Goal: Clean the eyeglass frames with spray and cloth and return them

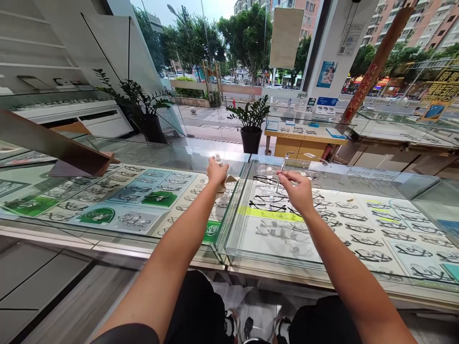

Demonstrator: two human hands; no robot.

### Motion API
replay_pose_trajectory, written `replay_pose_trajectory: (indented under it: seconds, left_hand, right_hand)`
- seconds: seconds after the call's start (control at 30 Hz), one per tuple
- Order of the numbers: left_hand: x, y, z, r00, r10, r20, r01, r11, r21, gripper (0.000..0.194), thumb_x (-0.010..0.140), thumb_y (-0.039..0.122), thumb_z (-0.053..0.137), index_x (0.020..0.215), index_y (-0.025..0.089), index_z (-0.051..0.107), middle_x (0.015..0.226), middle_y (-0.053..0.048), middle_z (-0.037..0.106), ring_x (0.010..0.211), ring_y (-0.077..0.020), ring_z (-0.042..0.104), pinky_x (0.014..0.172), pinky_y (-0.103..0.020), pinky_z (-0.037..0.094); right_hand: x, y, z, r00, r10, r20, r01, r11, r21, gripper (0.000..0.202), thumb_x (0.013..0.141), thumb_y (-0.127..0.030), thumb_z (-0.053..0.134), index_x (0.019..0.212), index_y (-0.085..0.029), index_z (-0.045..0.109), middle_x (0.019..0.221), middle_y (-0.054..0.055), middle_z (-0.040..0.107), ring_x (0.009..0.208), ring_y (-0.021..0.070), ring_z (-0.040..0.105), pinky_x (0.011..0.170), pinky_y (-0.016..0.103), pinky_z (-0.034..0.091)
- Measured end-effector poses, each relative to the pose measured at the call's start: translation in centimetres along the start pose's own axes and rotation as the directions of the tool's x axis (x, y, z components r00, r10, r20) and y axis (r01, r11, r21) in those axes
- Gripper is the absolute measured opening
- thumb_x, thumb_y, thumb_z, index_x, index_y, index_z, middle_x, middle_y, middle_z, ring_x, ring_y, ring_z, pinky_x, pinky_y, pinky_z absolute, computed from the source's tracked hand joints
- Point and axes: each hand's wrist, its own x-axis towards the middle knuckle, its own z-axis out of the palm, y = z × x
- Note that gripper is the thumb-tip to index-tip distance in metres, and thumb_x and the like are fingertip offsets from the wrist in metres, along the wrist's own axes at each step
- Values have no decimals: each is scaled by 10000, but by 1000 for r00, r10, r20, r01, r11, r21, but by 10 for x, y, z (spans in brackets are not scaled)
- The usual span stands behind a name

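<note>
My left hand is closed around a small white spray bottle, whose top sticks up above the fingers. Just beneath that hand a beige cloth shows in part; whether the hand touches it I cannot tell. In my right hand a pair of eyeglasses is pinched between thumb and fingers, by a thin side arm. Their rims point away from me, above the right glass showcase. Both hands are over the countertop, apart from each other.
Rows of eyeglasses lie inside the showcases under glass. A brown slanted panel stands on the left counter. Potted plants and a wooden display table are beyond, before the window.
</note>
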Motion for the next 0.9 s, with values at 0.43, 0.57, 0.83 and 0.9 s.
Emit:
replay_pose_trajectory:
  seconds: [0.43,0.57,0.83,0.9]
  left_hand:
    - [-47,59,-2,934,261,244,-151,907,-394,324,914,554,573,877,233,551,853,-34,593,760,-178,581,662,-289,512]
    - [-88,85,-9,771,392,501,110,694,-712,654,857,852,504,689,220,506,676,-13,442,624,-153,459,515,-254,357]
    - [-120,90,-2,629,465,623,107,742,-662,679,840,856,505,650,206,562,645,-17,458,596,-151,418,538,-290,342]
    - [-118,85,4,671,498,549,-62,776,-628,661,855,825,549,649,197,560,666,-18,490,608,-143,428,562,-292,353]
  right_hand:
    - [10,-6,-12,995,94,42,-100,980,174,388,939,-552,741,1055,-203,865,1147,111,852,1122,300,763,1054,459,563]
    - [12,-10,-14,987,106,119,-134,957,258,363,926,-567,747,981,-224,854,1087,86,849,1094,288,754,1052,450,548]
    - [3,-21,-2,913,158,377,-281,912,298,343,896,-564,759,879,-232,842,986,64,836,998,254,720,1001,424,541]
    - [1,-20,1,895,179,409,-319,898,305,347,893,-561,755,896,-227,850,975,67,837,976,248,718,988,420,540]
